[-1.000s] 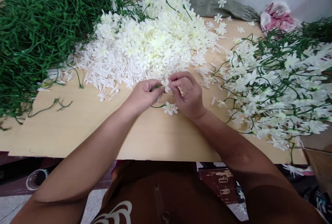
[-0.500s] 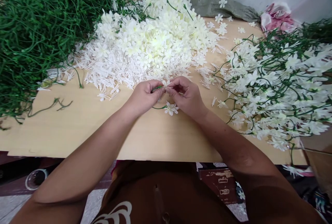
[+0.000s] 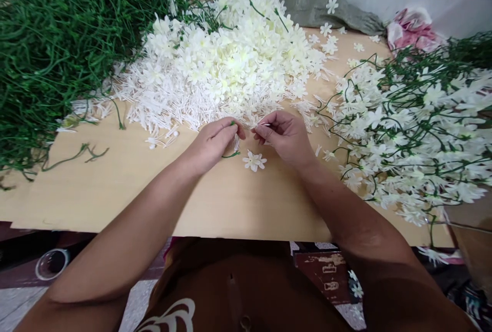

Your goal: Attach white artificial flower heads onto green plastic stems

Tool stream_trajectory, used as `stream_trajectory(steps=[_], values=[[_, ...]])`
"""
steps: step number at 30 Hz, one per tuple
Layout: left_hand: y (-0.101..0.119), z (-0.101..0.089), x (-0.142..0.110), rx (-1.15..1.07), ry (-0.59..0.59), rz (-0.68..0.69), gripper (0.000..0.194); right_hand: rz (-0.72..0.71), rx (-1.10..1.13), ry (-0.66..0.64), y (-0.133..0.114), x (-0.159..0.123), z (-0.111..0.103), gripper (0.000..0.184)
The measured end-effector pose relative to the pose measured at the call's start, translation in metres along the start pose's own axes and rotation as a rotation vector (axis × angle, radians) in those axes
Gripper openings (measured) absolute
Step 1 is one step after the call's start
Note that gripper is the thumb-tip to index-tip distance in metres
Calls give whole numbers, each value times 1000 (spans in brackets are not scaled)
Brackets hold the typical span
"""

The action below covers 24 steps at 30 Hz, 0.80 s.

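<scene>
My left hand (image 3: 217,142) is closed around a green plastic stem (image 3: 231,155); one green tip shows at the thumb and another part sticks out below the fingers. Some white strands hang by those fingertips. A short gap to the right, my right hand (image 3: 286,137) pinches a thin white piece (image 3: 265,125), which looks like an artificial stamen, though the fingers cover most of it. Between and just below the hands, a white artificial flower (image 3: 254,161) lies face up on the tan board (image 3: 246,204).
Loose white petals (image 3: 238,60) are heaped behind my hands, with white stamens (image 3: 172,96) along their front. Green stems (image 3: 73,40) pile up at left. Stemmed white flowers (image 3: 418,132) spread at right. A grey-green cloth (image 3: 326,12) runs along the back by a pink-and-white bag (image 3: 413,29).
My hands have come apart, the right one shifting slightly right. The white flower pinched between them no longer shows at the fingertips. The stem in my left hand has turned.
</scene>
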State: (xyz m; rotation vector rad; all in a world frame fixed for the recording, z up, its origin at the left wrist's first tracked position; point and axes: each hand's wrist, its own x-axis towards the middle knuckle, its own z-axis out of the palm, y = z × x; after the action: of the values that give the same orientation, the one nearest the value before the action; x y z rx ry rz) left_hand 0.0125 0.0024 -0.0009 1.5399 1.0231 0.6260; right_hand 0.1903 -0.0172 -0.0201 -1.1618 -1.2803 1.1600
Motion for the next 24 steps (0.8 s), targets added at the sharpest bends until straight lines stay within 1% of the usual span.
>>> stream_trajectory(steps=[2,4,7,10,14,17,24], values=[[-1,0,-1,-79,-8,-3,23,27,62,-15,-3,0,1,34],[-1,0,-2,-132,-48,-5,22,47,104,-35,-5,-1,2,35],[-1,0,-4,-141,-114,-22,23,50,138,-44,-6,-2,5,34],[0,-2,-6,-72,-153,-20,28,21,131,-23,-8,-4,7,32],[1,-4,-7,75,-195,64,31,-62,88,3,-11,-6,9,27],[1,-4,-6,136,-216,96,30,-134,46,0,-12,-8,10,23],[0,-3,-4,221,-209,100,28,-160,-91,7,-12,-10,9,26]])
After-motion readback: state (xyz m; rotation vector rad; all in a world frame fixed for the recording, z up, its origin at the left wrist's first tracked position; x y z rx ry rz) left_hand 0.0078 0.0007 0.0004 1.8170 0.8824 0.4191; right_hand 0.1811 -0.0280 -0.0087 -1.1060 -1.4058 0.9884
